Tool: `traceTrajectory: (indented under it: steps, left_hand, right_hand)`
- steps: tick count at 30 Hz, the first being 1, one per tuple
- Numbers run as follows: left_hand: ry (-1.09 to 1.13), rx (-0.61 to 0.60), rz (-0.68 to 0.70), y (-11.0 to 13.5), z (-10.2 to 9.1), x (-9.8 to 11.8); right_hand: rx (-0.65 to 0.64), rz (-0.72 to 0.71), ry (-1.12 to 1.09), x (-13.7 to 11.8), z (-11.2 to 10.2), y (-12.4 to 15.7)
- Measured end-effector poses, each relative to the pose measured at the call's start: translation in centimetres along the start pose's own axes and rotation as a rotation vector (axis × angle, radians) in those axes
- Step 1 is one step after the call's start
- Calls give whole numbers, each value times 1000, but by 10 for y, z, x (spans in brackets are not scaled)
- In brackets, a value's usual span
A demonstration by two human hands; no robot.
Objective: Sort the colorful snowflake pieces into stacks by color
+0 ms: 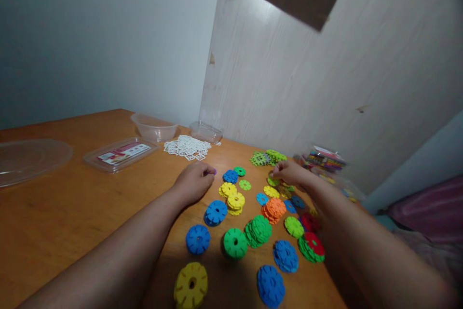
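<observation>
My left hand [195, 182] is closed near the middle of the table, with a small piece of a purple disc [215, 171] showing at its fingertips. Beside it lie blue [230, 176] and yellow [227, 189] slotted plastic discs. My right hand [291, 174] reaches in from the right, its fingers pinched at a yellow-green slotted disc [273, 182]; whether that disc is lifted I cannot tell. Piles of slotted discs stand toward me: orange [275, 208], green [258, 231], blue [285, 256], and green ones topped with a red disc [314, 244].
White lattice pieces [187, 147] are heaped at the back, near a clear bowl [154, 128] and a clear tub [205, 131]. A labelled plastic lid [121, 154] and a round clear lid [32, 159] lie left. Bagged coloured items [323, 159] stand beyond my right arm.
</observation>
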State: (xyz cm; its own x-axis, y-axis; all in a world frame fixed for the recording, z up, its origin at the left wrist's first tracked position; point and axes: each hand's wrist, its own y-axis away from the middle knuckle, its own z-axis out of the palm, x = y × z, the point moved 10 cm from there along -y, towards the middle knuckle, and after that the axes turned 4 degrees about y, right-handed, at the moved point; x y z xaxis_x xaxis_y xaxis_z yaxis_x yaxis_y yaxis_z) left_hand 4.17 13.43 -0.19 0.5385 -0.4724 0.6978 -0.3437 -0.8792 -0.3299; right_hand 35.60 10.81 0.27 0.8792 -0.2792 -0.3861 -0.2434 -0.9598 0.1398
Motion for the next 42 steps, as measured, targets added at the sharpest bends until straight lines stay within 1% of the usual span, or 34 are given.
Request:
traceTrajectory:
  steps: [3,6,8,11,14,16,18,22,24,26,29,30,32,34,37,39,42]
  left_hand:
    - [12,-3,-18,0,0,0]
    - [-1,-20,-13,1,-1,4]
    - [-3,-24,-8,1,-2,6]
    - [2,-18,-27,1,-4,6]
    - [5,-18,-47,2,-4,5]
    - [5,-19,-43,2,-4,6]
    - [4,-19,-38,2,-4,7]
    - [2,-14,-42,2,-5,7]
    - [6,-10,-33,2,-5,7]
    - [8,-10,-13,2,-4,7]
    - [5,-14,7,2,-2,5]
    - [4,-12,7,2,-1,4]
    - [1,-6,5,1,-1,2]
    - [-5,1,10,1,-1,1]
    - [-25,1,20,0,0,2]
    - [-42,-7,27,0,0,3]
    - [-59,-12,38,0,1,4]
  right_hand:
    - [-18,-39,-139,7,-14,28]
    - [-130,-82,-352,13,-19,64]
    - [-215,-93,-416,17,-17,86]
    - [-302,-117,-448,18,-8,111]
    - [-364,-129,-450,16,6,125]
    - [-374,-122,-431,18,13,127]
    - [-323,-123,-410,21,10,124]
    - [-117,-146,-369,18,-14,108]
    - [-59,-162,-333,6,-24,99]
    - [-62,-211,-281,-18,-24,89]
    - [-122,-319,-141,-62,-10,74]
    - [-141,-340,-89,-74,-2,68]
    - [-185,-335,12,-90,14,54]
    - [-232,-301,93,-98,31,40]
    - [-283,-250,204,-100,49,23]
    - [-301,-222,235,-98,56,15]
    - [-319,-198,211,-95,61,9]
